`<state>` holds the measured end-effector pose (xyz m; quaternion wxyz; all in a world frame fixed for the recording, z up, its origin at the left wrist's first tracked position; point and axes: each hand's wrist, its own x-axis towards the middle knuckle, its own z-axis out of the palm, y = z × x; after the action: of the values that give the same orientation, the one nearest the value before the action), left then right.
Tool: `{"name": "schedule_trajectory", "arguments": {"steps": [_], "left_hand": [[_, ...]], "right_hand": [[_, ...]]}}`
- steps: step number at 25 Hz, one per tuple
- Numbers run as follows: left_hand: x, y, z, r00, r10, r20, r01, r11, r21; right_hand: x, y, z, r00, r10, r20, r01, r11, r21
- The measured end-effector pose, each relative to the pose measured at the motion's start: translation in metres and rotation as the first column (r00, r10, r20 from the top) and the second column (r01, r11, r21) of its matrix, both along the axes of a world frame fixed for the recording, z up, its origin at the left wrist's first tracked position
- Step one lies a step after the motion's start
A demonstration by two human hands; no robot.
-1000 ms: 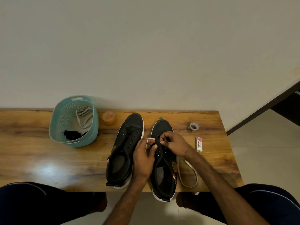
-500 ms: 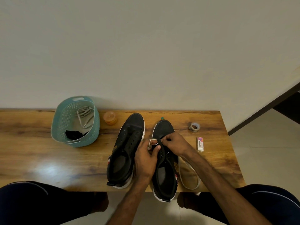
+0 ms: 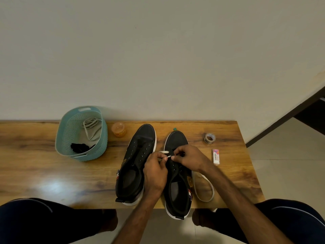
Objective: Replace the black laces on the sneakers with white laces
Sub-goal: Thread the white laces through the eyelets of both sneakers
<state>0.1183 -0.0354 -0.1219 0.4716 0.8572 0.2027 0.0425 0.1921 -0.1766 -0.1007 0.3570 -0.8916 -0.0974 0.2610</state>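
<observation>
Nearest the camera, two knees in dark, smooth trousers [image 3: 26, 222] frame the front edge of the desk [image 3: 44, 173], a glossy slab of wood with a strong brown grain and a soft glare patch. Two black sneakers with white rubber soles stand side by side on it, heels toward the person. The right sneaker [image 3: 177, 189] overhangs the front edge a little. The left sneaker [image 3: 135, 164] sits just beside it, its eyelet rows bare.

A flat white lace [image 3: 212, 191] lies in a long oval loop on the desk against the right sneaker's outer side, then runs up to that shoe's eyelets. There the left hand [image 3: 154, 173] pinches its stiff tip between thumb and forefinger. The right hand [image 3: 190, 158] has its fingers [image 3: 177, 154] curled tight, pinching the same tip from the other side.

To the right lies a small rectangular eraser [image 3: 216, 156] in a pink-and-white sleeve, and beyond it a small roll of tape [image 3: 209, 137].

Further left, an oval teal plastic basket [image 3: 61, 134] with perforated walls holds a crumpled wad of black laces [image 3: 80, 147] and a loose coil of a second white lace [image 3: 91, 127]. A squat orange jar [image 3: 119, 129] stands between the basket and the left sneaker. A plain matte wall [image 3: 158, 59] rises behind.
</observation>
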Motion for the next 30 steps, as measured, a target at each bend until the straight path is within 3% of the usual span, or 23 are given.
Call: {"name": "schedule_trajectory", "arguments": {"steps": [3,7,8,10,12,14,19,23,26,28,30], "left_hand": [[-0.014,0.002,0.010,0.995,0.064,0.080,-0.059,0.996,-0.062],[-0.031,0.004,0.029,0.941,0.271,0.204,-0.170,0.897,-0.407],[-0.033,0.005,0.033,0.940,0.252,0.232,-0.158,0.920,-0.358],[-0.030,0.004,0.034,0.966,0.075,0.246,-0.064,0.997,-0.051],[-0.020,-0.001,0.030,0.980,-0.162,0.117,0.125,0.954,0.271],[-0.009,-0.006,0.025,0.973,-0.224,-0.045,0.223,0.889,0.399],[-0.007,-0.002,0.026,0.981,-0.157,-0.116,0.188,0.918,0.349],[-0.029,0.006,0.038,0.926,-0.209,-0.314,0.349,0.791,0.503],[-0.016,-0.004,0.042,0.927,-0.237,-0.290,0.361,0.774,0.520],[0.001,-0.013,0.040,0.931,-0.252,-0.265,0.356,0.787,0.504],[0.011,-0.015,0.034,0.931,-0.259,-0.257,0.353,0.815,0.459]], "right_hand": [[-0.003,0.002,0.002,0.992,0.020,0.128,-0.009,0.996,-0.090],[-0.009,0.005,-0.001,0.970,0.023,0.242,0.014,0.989,-0.147],[-0.010,0.005,-0.002,0.969,0.008,0.245,0.028,0.989,-0.143],[-0.011,0.006,-0.002,0.971,0.001,0.238,0.030,0.991,-0.128],[-0.010,0.006,-0.001,0.971,0.012,0.239,0.020,0.992,-0.128],[-0.009,0.006,0.000,0.971,0.013,0.240,0.019,0.992,-0.128],[-0.008,0.005,0.000,0.975,0.008,0.223,0.018,0.994,-0.111],[-0.007,0.006,0.004,0.982,0.007,0.191,0.013,0.994,-0.104],[-0.013,0.009,0.011,0.972,-0.039,0.231,0.068,0.990,-0.121],[-0.020,0.008,0.014,0.957,-0.056,0.286,0.125,0.966,-0.228],[-0.027,0.005,0.015,0.974,-0.045,0.221,0.110,0.949,-0.296]]}}
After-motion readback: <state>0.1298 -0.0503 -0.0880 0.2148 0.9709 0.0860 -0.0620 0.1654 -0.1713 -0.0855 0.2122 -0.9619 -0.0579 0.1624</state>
